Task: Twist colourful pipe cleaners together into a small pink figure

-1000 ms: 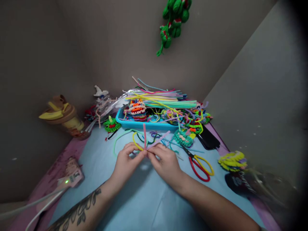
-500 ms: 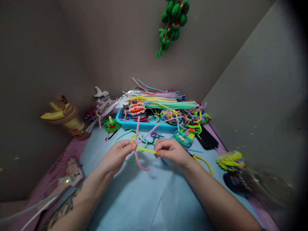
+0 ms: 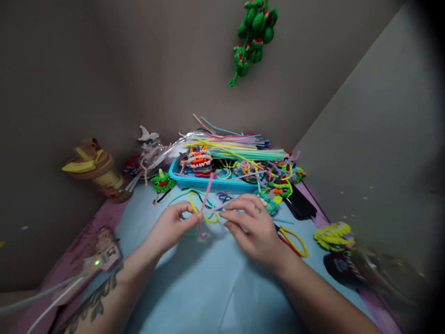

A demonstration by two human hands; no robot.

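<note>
My left hand (image 3: 177, 225) is closed in a pinch on the crossing of a pink pipe cleaner (image 3: 207, 190), a lilac pipe cleaner (image 3: 216, 209) and a yellow pipe cleaner (image 3: 192, 200). The pink one stands up from the fingertips, with its curled lower end hanging beneath. The yellow one bends in a loop toward the right. My right hand (image 3: 252, 227) hovers beside them, its fingers bent and apart. Its fingertips are close to the lilac and yellow strands; part of the lilac one is hidden behind the hand.
A blue tray (image 3: 215, 184) holds pipe cleaners and fuzzy pieces. Yellow-handled scissors (image 3: 297, 241) and a black phone (image 3: 299, 204) lie to the right. A green fuzzy figure (image 3: 162, 182) sits at the left, near a plant pot (image 3: 100, 169). A power strip (image 3: 104, 253) is at the left edge.
My right hand has let go of the yellow pipe cleaner's end and its fingers have spread. The yellow strand now curves in a loop. The pink one has tilted to the right.
</note>
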